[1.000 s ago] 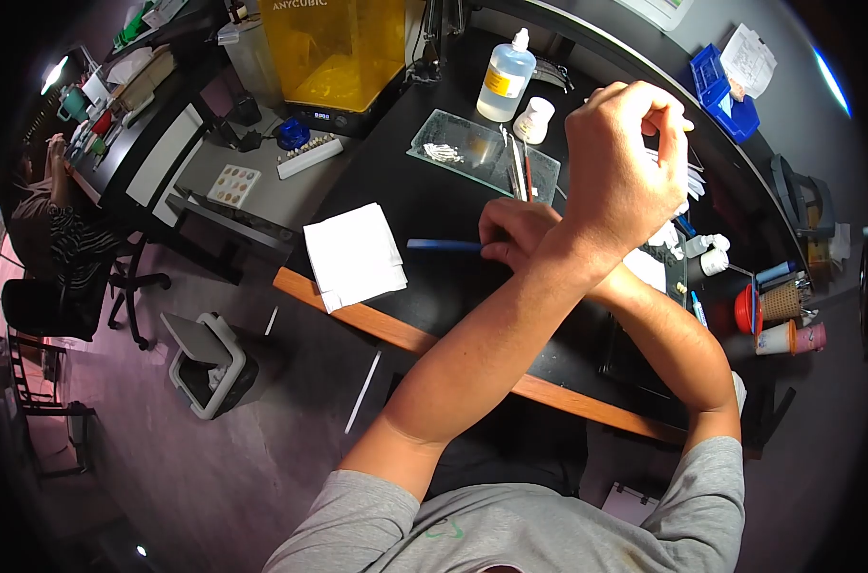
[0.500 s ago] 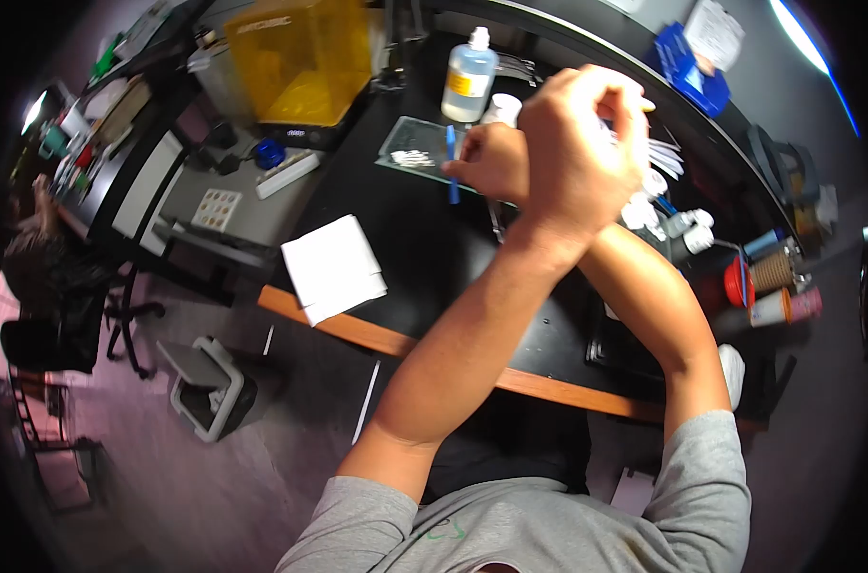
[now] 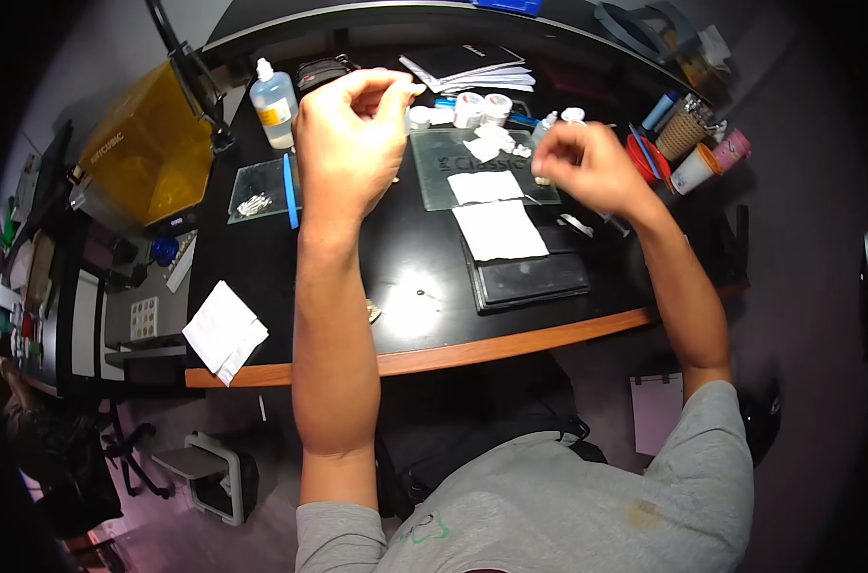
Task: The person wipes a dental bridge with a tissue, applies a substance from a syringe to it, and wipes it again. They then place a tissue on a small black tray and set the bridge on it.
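My left hand (image 3: pixel 353 143) is raised over the table, thumb and forefinger pinched on a small whitish piece (image 3: pixel 417 88) too small to name. To the right, my right hand (image 3: pixel 592 170) hangs over the edge of a glass plate (image 3: pixel 434 196), fingers curled inward. Whatever lies at its fingertips is not clear. Crumpled white tissue (image 3: pixel 491 143) and a folded paper towel (image 3: pixel 496 229) rest on and beside that plate. Left of my left wrist, a blue stick (image 3: pixel 291 196) lies by a small glass plate (image 3: pixel 248 181) with several small white pieces.
A clear squeeze bottle (image 3: pixel 275 110) stands at the back left, near a yellow-covered machine (image 3: pixel 143 143). Small white jars (image 3: pixel 482 110) stand behind the large plate. Cups (image 3: pixel 697 170) and a red bowl (image 3: pixel 647 158) are at right. A folded cloth (image 3: pixel 226 329) lies at the front left.
My arms were crossed and are now apart. My right hand has left the blue stick and swung right; my left hand is now on the left. The view has turned right.
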The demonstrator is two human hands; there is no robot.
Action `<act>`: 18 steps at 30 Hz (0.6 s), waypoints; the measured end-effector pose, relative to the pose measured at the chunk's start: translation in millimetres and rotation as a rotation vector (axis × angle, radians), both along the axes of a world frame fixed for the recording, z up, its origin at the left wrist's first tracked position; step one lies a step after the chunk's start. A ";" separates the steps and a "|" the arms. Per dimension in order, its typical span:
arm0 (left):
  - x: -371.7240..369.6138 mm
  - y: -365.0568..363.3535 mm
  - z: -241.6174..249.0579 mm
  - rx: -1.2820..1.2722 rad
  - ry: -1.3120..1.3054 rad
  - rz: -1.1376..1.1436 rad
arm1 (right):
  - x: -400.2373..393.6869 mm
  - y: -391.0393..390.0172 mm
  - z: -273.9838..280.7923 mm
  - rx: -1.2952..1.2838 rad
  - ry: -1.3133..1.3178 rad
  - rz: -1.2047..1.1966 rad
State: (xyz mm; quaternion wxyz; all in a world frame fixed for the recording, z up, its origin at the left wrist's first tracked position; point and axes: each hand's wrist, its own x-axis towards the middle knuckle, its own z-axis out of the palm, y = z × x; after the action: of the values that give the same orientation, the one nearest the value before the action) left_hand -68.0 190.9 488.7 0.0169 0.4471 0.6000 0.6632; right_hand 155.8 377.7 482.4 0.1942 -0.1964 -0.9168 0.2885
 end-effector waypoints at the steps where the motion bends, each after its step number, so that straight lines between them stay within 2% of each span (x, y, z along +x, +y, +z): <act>1: 1.7 2.9 -2.0 -0.010 0.016 0.020 | 13.3 -12.1 -0.6 -0.020 -0.020 0.046; 2: 3.4 4.2 -1.9 -0.029 0.032 0.028 | 25.8 -28.8 -3.1 -0.041 -0.040 0.094; 4: 5.3 7.8 -3.9 -0.063 0.049 0.065 | 37.1 -55.0 -16.6 0.092 -0.096 0.176; 6: 6.6 9.4 -4.9 -0.093 0.063 0.077 | 42.8 -67.9 -42.3 0.169 0.023 0.204; 8: 5.9 12.2 -7.7 -0.102 0.069 0.080 | 42.9 -73.3 -60.8 0.099 0.095 0.152; 13: 4.8 19.6 -16.1 -0.085 0.125 0.109 | 40.0 -79.8 -66.0 0.083 0.264 0.028; 18: 3.5 21.7 -18.7 -0.115 0.157 0.119 | 41.2 -73.2 -56.5 -0.199 0.394 -0.109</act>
State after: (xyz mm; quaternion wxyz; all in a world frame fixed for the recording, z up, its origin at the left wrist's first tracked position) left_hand -64.5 212.6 469.9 -0.0438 0.4595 0.6622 0.5903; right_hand 197.0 304.6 425.8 0.3647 -0.2038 -0.8160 0.3994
